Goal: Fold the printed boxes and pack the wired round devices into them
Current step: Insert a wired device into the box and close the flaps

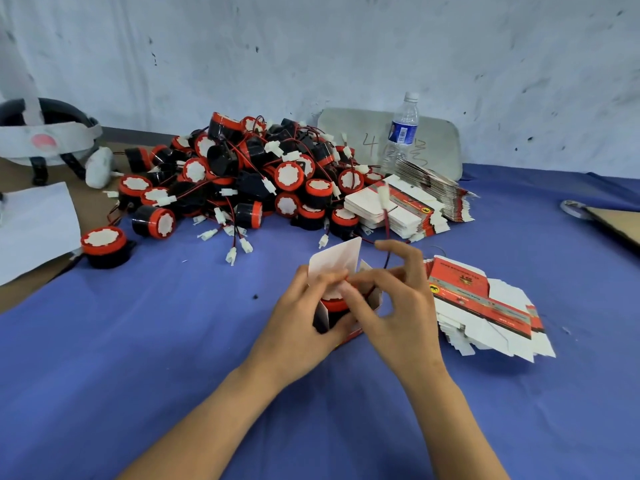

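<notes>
Your left hand [301, 317] grips the box [337, 258] upright, flap rising above your fingertips. Your right hand [398, 306] pinches the wire [387, 261] over the device [333, 304] inside.

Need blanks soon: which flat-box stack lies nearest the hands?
The fanned stack beside the right hand; the other two sit farther back by the bottle.
</notes>
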Demonstrator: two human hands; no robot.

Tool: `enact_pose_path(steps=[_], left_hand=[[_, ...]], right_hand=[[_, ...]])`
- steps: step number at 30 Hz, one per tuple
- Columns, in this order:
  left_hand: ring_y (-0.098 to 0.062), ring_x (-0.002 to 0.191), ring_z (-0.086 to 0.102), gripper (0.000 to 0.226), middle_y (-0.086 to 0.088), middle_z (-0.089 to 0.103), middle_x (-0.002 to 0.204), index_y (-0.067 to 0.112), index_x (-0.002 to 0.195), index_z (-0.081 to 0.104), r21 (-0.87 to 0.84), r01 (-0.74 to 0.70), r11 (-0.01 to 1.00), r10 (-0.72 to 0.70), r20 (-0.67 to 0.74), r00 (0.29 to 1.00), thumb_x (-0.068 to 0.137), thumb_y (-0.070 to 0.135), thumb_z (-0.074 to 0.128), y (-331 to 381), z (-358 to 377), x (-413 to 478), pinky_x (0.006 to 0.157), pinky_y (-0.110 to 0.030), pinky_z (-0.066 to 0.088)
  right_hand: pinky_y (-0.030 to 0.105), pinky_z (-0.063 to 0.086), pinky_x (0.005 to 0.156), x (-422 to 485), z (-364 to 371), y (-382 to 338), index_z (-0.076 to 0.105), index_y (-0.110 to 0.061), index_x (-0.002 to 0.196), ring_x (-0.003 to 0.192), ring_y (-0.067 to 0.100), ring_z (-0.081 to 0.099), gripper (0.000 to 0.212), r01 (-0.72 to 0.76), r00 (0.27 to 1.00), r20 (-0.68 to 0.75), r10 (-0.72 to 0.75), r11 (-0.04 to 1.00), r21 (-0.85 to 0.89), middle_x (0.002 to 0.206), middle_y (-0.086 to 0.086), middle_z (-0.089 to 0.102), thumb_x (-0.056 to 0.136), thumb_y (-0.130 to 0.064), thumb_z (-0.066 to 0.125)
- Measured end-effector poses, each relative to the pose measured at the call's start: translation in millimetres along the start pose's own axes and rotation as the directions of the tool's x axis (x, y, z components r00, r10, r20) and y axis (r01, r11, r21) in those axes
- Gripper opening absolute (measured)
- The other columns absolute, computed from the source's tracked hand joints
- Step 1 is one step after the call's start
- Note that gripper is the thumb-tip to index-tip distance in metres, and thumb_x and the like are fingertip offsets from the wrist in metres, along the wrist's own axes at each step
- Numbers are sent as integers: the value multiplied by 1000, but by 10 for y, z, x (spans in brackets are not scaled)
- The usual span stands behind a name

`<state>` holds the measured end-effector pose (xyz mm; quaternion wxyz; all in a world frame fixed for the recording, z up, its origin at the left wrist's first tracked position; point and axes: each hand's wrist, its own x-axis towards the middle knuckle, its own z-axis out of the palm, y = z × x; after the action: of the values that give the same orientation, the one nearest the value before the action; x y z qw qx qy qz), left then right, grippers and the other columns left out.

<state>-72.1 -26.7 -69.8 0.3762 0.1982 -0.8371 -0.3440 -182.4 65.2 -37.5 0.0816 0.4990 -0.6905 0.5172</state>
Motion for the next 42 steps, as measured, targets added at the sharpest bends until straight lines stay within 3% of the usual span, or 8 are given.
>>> enact_pose_path(steps=[3,7,10,14,22,29,36,42], left_hand=[[6,94,50,46,17,45,117,43,119,48,40,17,999,-17,-3,1000,77,41,66,5,6,-5,77,-4,42],[5,93,50,54,17,49,115,38,125,48,32,54,998,-53,-21,998,75,39,68,-3,-2,5,78,-6,43],[4,92,50,55,15,49,115,38,125,49,34,52,998,-52,-20,998,73,43,68,8,-17,5,77,-4,42],[-2,90,52,51,20,47,110,37,113,46,70,51,996,-50,-17,999,70,57,63,30,-26,2,73,-14,43],[-6,73,52,42,16,42,109,36,114,49,171,84,982,-81,-25,996,78,43,68,10,-36,-3,67,-15,42],[-10,79,57,40,16,42,112,43,113,51,228,91,969,-79,-58,995,78,47,68,62,-22,-4,69,-35,55],[0,63,55,45,25,32,105,46,111,51,216,89,972,-85,-29,996,70,63,54,95,1,-2,55,-16,38],[-7,59,47,25,10,31,146,27,95,68,360,-46,932,79,-78,994,77,43,68,142,-25,-16,54,-25,48]], right_hand=[[7,40,74,40,-40,15,64,-22,107,85,5,53,29,-90,983,-155,98,994,60,131,-7,41,81,-18,76],[19,50,64,95,-82,51,44,-38,130,71,9,59,53,-384,921,48,387,879,281,107,-16,63,86,-25,71],[27,53,64,76,-56,37,59,-35,112,68,15,63,30,-373,927,70,370,877,304,89,-16,69,90,-16,67],[16,49,61,55,-61,-13,66,-22,83,62,7,64,13,-230,956,-88,280,901,367,73,-4,66,91,-12,63],[12,48,59,38,-25,37,68,-8,85,60,10,64,9,-2,980,-196,19,996,86,75,6,65,90,-9,61],[35,52,48,21,-36,79,76,-11,85,58,25,61,15,122,985,-77,-152,945,-303,75,2,72,76,0,72],[33,47,73,27,37,118,74,-27,106,94,19,54,22,-21,964,235,125,916,-401,101,-7,70,93,-20,58],[32,27,54,5,43,24,71,-21,102,63,22,43,27,-30,984,147,96,919,-394,56,-7,42,96,-38,51]])
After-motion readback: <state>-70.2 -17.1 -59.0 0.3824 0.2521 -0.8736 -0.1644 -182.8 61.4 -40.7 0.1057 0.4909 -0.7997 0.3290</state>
